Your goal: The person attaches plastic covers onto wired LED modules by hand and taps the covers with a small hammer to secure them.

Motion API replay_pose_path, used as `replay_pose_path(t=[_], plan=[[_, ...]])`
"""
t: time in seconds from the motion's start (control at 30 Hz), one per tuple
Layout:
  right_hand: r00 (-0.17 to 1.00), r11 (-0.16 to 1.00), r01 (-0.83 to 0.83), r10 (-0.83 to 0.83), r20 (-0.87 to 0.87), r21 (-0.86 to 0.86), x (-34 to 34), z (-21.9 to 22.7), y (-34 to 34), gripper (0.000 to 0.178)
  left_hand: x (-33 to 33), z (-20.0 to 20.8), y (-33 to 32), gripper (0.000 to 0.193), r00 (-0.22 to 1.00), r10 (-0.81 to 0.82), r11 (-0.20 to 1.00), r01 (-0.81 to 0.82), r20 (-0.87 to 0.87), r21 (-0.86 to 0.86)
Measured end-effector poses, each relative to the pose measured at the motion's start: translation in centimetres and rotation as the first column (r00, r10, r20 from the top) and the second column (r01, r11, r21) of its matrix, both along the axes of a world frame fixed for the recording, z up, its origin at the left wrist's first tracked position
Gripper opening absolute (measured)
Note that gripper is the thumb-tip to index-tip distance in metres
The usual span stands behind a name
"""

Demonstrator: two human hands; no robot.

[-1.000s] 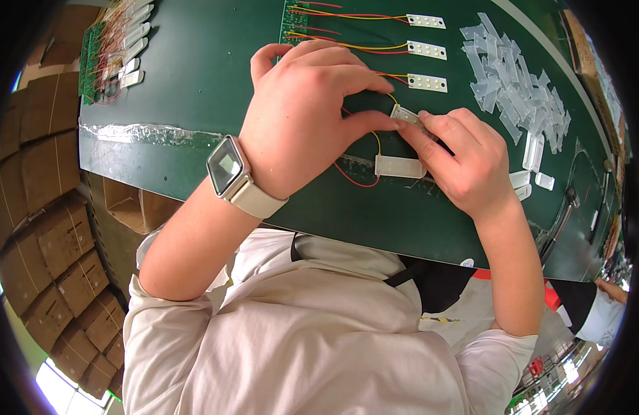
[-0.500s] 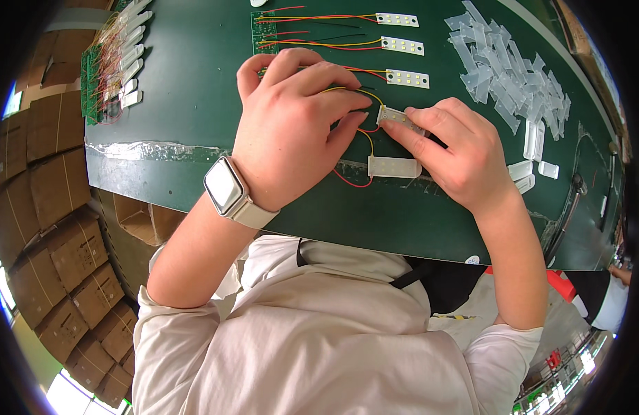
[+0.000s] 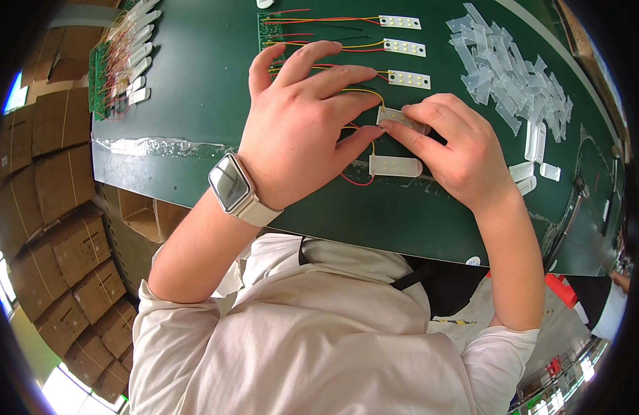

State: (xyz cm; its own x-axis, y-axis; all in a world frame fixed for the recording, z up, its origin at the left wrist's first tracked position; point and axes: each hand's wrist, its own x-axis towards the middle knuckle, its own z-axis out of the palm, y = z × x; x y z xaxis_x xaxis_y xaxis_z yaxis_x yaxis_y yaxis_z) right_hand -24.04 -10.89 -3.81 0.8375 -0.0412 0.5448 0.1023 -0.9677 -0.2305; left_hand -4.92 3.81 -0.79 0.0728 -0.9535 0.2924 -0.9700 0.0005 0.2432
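Observation:
My right hand (image 3: 459, 146) pinches a small LED board (image 3: 391, 116) between thumb and fingers. A translucent cover seems to sit around this board, though my fingers hide much of it. My left hand (image 3: 311, 117) hovers at the board's wired end, thumb and index finger apart, beside a yellow wire (image 3: 364, 90). Just below lies another LED board inside a translucent white cover (image 3: 395, 166), with a red wire (image 3: 357, 182) at its left end. Three bare LED boards, the nearest one (image 3: 409, 80) included, lie beyond my hands, wired to a green circuit board (image 3: 269, 29) partly behind my left hand.
A pile of clear plastic strips (image 3: 509, 69) covers the far right of the green table (image 3: 319, 214). White plastic covers (image 3: 535, 142) lie below it. At far left, wired covered pieces (image 3: 139, 67) rest by another green circuit board (image 3: 97, 79). Cardboard boxes (image 3: 63, 194) stand left of the table.
My left hand has shifted right, its thumb and index finger closer to the pinched LED board. My right hand keeps its hold in nearly the same place.

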Motion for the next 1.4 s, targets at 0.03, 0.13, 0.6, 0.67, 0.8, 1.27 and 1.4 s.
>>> replay_pose_path(t=[0.03, 0.13, 0.6, 0.67, 0.8, 1.27, 1.4], plan=[[1.000, 1.000, 0.014, -0.014, -0.007, 0.000, -0.1, 0.0, 0.1, 0.016, 0.1, -0.1, 0.0, 0.028, 1.000, -0.001, 1.000, 0.001, -0.022, -0.021], [1.000, 1.000, 0.023, -0.023, -0.011, -0.001, 0.0, 0.0, 0.2, 0.016, 0.5, -0.4, 0.3, 0.029, 0.997, 0.021, 0.998, -0.025, -0.069, -0.054], [1.000, 1.000, 0.013, -0.013, 0.006, -0.002, 0.2, 0.0, 0.3, 0.012, -0.6, -0.8, 0.6, 0.038, 0.998, 0.035, 0.995, -0.030, -0.048, 0.098], [1.000, 1.000, 0.015, -0.015, 0.009, 0.011, 0.1, -0.1, 0.3, 0.012, -0.6, -0.9, 0.5, 0.039, 0.996, 0.065, 0.991, -0.058, -0.060, 0.117], [1.000, 1.000, 0.003, -0.003, 0.011, 0.014, -0.1, -0.1, 0.1, 0.012, -0.5, -0.5, 0.4, 0.038, 0.997, 0.053, 0.986, -0.042, -0.062, 0.164], [1.000, 0.994, 0.006, -0.005, -0.013, 0.105, -0.1, -0.3, 0.0, 0.022, 0.0, -1.4, 0.6, 0.036, 0.996, 0.074, 0.986, -0.067, -0.043, 0.155], [1.000, 0.993, 0.006, -0.004, -0.015, 0.114, 0.1, -0.6, 0.0, 0.024, 0.2, -1.7, 0.8, 0.037, 0.996, 0.077, 0.986, -0.071, -0.038, 0.151]])
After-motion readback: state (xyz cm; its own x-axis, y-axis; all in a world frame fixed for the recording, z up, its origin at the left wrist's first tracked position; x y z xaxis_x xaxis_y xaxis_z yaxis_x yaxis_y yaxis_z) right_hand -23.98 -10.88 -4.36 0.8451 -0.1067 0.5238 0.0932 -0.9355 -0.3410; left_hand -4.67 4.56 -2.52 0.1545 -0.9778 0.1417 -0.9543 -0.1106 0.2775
